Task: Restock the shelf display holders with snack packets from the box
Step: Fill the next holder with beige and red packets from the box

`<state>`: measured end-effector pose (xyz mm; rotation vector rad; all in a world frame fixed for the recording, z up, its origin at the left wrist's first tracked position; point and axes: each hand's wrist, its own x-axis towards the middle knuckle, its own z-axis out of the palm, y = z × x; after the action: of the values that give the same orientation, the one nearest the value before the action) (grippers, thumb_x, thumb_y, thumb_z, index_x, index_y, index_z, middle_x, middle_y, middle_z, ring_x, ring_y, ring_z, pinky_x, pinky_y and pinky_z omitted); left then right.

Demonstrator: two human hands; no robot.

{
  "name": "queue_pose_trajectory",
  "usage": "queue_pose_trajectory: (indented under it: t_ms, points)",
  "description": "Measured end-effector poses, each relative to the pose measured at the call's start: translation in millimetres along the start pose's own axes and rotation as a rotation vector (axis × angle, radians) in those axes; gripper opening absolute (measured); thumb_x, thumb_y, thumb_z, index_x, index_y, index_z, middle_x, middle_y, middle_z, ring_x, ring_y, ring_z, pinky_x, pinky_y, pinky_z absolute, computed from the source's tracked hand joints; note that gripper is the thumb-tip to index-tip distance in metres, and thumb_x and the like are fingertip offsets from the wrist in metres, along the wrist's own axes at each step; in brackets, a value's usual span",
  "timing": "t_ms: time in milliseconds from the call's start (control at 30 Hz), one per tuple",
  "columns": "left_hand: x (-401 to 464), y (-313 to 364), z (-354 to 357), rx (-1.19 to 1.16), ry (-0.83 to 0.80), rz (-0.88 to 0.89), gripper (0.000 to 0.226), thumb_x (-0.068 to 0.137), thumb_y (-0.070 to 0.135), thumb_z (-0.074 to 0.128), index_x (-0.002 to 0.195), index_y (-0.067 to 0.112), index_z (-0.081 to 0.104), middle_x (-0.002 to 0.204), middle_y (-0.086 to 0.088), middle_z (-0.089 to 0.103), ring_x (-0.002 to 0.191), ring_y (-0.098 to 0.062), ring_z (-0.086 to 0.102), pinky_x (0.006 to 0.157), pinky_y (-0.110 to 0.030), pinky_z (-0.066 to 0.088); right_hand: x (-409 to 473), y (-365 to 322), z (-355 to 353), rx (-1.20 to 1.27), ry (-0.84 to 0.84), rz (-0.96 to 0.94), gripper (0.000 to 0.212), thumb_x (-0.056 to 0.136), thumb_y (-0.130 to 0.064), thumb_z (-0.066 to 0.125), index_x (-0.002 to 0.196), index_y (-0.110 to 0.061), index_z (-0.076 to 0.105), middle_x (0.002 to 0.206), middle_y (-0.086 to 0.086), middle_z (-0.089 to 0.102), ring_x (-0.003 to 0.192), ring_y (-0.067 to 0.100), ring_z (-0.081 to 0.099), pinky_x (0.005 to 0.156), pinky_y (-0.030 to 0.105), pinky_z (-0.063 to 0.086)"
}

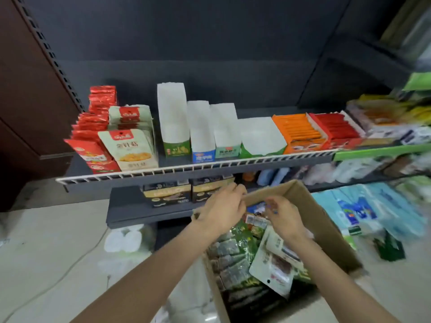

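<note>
Head view shows our left hand [221, 206] and right hand [283, 217] over the cardboard box [326, 220] at 5 o'clock, fingers curled; whether either grips a packet we cannot tell. Snack packets [272, 264] fill it: light, soft, slippery film, best pinched at a sealed edge. 4 empty white display holders [200, 127] wait at 12 o'clock on the shelf [186, 170].

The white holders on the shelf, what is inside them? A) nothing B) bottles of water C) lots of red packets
A: the white holders on the shelf show only bare white insides, while the snack packets still lie down in the box.
</note>
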<state>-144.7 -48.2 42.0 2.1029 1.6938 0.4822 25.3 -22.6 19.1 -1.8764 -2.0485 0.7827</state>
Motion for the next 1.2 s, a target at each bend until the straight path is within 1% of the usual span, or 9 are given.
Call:
queue_pose_trajectory:
  t_ms: [133,267,400,500,600,767,900,1033,1200]
  points:
    - [-3.0,13.5,69.0,0.072,-0.332,-0.114,0.04,0.097,0.018,0.042,0.137,0.014,0.039,0.14,-0.008,0.041,0.126,-0.028,0.04,0.101,-0.04,0.038,-12.8,66.8,7.3,-0.065,-0.234,0.051,0.055,0.089,-0.023,0.063,0.139,-0.016,0.041,0.146,0.009,0.038,0.129,0.026,0.042,0.099,0.031,0.037]
    - [-10.8,8.8,110.6,0.125,-0.61,-0.116,0.071,0.092,0.041,0.054,0.15,0.022,0.019,0.159,-0.005,0.005,0.146,-0.024,0.006,0.117,-0.044,0.012,-24.1,102.3,13.8,-0.161,-0.561,0.042,0.09,0.076,-0.039,0.075,0.148,-0.017,0.024,0.155,0.006,0.016,0.141,0.023,0.02,0.11,0.029,0.025]
    - [-20.4,20.9,117.2,0.189,-0.674,-0.142,0.112,0.067,0.064,0.07,0.15,0.033,0.002,0.157,-0.004,-0.019,0.144,-0.025,-0.017,0.114,-0.059,-0.002,-24.2,113.2,9.4,-0.268,-0.433,-0.062,0.039,0.096,-0.023,0.05,0.133,-0.01,0.047,0.132,0.014,0.052,0.119,0.028,0.05,0.098,0.032,0.039]
    - [-24.9,29.8,122.7,0.355,-0.718,-0.093,0.13,0.062,0.058,0.077,0.147,0.03,-0.016,0.15,-0.007,-0.034,0.139,-0.031,-0.029,0.11,-0.065,-0.007,-24.1,119.7,-1.8,-0.221,-0.427,-0.054,0.033,0.099,-0.021,0.043,0.127,-0.007,0.052,0.129,0.014,0.054,0.119,0.027,0.048,0.098,0.033,0.039]
    - [-26.9,26.7,131.4,0.48,-0.623,0.003,0.109,0.075,0.049,0.072,0.15,0.032,-0.006,0.154,-0.004,-0.026,0.141,-0.032,-0.025,0.108,-0.064,-0.008,-24.2,123.6,-9.3,-0.114,-0.404,-0.022,0.031,0.099,-0.019,0.044,0.125,-0.006,0.052,0.128,0.013,0.054,0.118,0.026,0.049,0.096,0.033,0.04]
    - [-24.0,30.5,118.4,0.238,-0.442,0.117,0.037,0.1,0.025,0.043,0.136,0.026,0.049,0.152,0.0,0.031,0.144,-0.02,0.018,0.118,-0.04,0.011,-17.7,123.2,-15.4,-0.045,-0.357,-0.022,0.021,0.095,-0.027,0.052,0.101,-0.009,0.061,0.1,0.012,0.062,0.095,0.026,0.056,0.079,0.034,0.043]
    - [-15.4,39.6,96.4,-0.178,-0.08,-0.056,0.026,0.096,0.014,0.05,0.116,0.017,0.066,0.126,-0.004,0.056,0.116,-0.02,0.053,0.103,-0.031,0.038,-15.5,113.1,-29.0,0.179,-0.211,-0.006,0.036,0.087,-0.038,0.063,0.065,-0.01,0.059,0.062,0.005,0.057,0.061,0.02,0.054,0.058,0.03,0.04]
    - [0.1,46.3,64.1,-0.268,0.024,-0.112,0.024,0.091,0.023,0.059,0.112,0.016,0.068,0.14,-0.005,0.043,0.127,-0.02,0.042,0.107,-0.033,0.035,-18.8,78.1,-46.2,0.475,-0.115,-0.011,0.056,0.077,-0.056,0.063,0.079,0.0,0.066,0.08,0.018,0.069,0.073,0.03,0.067,0.073,0.046,0.057]
    - [-0.5,50.8,12.7,-0.509,0.241,-0.148,0.009,0.091,0.023,0.06,0.095,0.019,0.067,0.092,0.005,0.067,0.088,-0.016,0.064,0.076,-0.031,0.05,-18.4,32.0,-69.8,0.773,-0.134,-0.094,0.026,0.093,-0.037,0.05,0.077,-0.02,0.061,0.056,-0.019,0.062,0.064,0.002,0.061,0.064,0.02,0.05]
